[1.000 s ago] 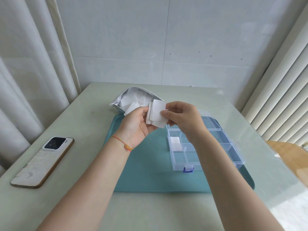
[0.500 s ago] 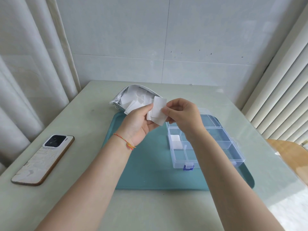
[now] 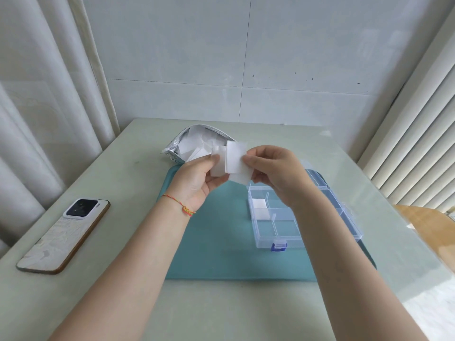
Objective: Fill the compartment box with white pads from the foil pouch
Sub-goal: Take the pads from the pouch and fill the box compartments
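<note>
Both hands hold a small stack of white pads [image 3: 232,159] above the far edge of the teal tray [image 3: 221,242]. My left hand [image 3: 197,179] grips the stack's left side between thumb and fingers. The front pad's right edge is pinched by my right hand [image 3: 273,172]. Behind the hands lies the open foil pouch [image 3: 172,148] with several white pads [image 3: 194,143] showing inside. The clear compartment box [image 3: 283,232] with a blue latch sits open on the tray under my right wrist; one near-left compartment holds a white pad [image 3: 259,207].
A phone [image 3: 65,233] lies face down on the pale green table [image 3: 128,180] at the left. Curtains hang at the left and blinds at the right. A wooden chair edge [image 3: 428,225] shows at the right.
The hands have lifted the pad stack slightly higher. My right hand has drawn the front pad a little to the right, fanning it off the stack.
</note>
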`<state>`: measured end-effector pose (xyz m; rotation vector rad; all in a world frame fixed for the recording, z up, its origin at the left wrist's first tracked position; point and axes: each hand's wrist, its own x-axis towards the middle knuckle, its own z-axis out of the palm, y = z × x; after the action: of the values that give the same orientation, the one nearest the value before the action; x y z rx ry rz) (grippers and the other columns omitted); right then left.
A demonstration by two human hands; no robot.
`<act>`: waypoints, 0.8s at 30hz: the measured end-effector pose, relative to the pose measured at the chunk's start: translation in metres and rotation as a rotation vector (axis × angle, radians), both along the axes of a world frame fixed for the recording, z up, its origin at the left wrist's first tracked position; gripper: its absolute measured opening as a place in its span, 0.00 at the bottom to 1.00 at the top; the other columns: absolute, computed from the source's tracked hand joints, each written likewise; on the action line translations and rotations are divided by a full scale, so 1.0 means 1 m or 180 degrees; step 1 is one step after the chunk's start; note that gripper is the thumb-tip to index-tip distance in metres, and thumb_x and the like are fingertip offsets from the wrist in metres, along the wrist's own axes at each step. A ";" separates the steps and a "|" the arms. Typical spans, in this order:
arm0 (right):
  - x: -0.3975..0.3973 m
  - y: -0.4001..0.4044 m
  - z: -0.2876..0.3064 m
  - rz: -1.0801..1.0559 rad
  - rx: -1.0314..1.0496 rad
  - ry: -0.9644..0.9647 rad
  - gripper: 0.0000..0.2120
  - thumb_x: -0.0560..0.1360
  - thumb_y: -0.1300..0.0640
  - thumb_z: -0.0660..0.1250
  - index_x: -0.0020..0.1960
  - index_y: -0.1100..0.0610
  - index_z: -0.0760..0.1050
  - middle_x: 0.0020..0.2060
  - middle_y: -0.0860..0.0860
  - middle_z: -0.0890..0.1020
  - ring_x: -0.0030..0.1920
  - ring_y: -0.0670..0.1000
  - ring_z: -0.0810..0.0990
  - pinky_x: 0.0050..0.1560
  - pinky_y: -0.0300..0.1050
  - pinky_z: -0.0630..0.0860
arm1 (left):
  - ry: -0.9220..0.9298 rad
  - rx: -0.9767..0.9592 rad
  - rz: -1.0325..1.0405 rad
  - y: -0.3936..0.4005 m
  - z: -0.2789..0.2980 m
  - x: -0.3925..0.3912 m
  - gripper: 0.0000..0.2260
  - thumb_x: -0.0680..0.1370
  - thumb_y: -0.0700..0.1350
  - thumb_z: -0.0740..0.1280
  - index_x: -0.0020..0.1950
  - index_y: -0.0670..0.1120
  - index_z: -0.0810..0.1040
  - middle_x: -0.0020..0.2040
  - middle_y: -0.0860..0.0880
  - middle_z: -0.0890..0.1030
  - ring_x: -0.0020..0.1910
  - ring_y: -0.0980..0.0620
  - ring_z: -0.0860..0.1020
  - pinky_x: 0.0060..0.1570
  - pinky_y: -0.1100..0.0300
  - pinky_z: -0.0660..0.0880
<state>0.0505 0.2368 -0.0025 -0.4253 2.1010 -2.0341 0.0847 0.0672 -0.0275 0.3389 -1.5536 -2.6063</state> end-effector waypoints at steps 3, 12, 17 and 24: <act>0.003 -0.009 -0.006 -0.0122 0.0259 0.0042 0.03 0.75 0.63 0.71 0.42 0.60 0.79 0.30 0.52 0.80 0.29 0.49 0.76 0.34 0.42 0.73 | -0.0080 0.0022 -0.0105 0.003 0.002 0.000 0.09 0.81 0.41 0.61 0.56 0.41 0.80 0.45 0.45 0.84 0.40 0.51 0.82 0.39 0.62 0.80; 0.004 -0.015 -0.010 -0.0458 0.0390 0.0143 0.03 0.74 0.63 0.71 0.43 0.61 0.78 0.28 0.50 0.80 0.25 0.47 0.74 0.29 0.40 0.71 | -0.0093 0.0200 -0.0183 0.008 0.004 0.002 0.13 0.81 0.41 0.59 0.61 0.38 0.78 0.48 0.42 0.84 0.42 0.49 0.83 0.40 0.59 0.82; 0.004 -0.016 -0.010 -0.0489 0.0430 0.0173 0.03 0.74 0.63 0.71 0.45 0.63 0.79 0.28 0.51 0.79 0.25 0.47 0.74 0.30 0.40 0.71 | -0.0072 0.0173 -0.0215 0.009 0.005 0.002 0.13 0.81 0.42 0.60 0.61 0.38 0.78 0.48 0.42 0.84 0.44 0.49 0.83 0.41 0.58 0.82; 0.006 -0.015 -0.010 -0.0446 0.0419 0.0162 0.04 0.74 0.62 0.72 0.45 0.63 0.79 0.29 0.50 0.80 0.26 0.47 0.75 0.30 0.40 0.72 | 0.0092 -0.0238 -0.0190 0.010 0.000 0.002 0.08 0.82 0.40 0.62 0.54 0.39 0.79 0.48 0.41 0.82 0.42 0.50 0.82 0.41 0.61 0.81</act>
<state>0.0560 0.2215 -0.0120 -0.3203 2.3398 -1.9603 0.0871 0.0775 -0.0274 0.2516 -1.6718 -2.5761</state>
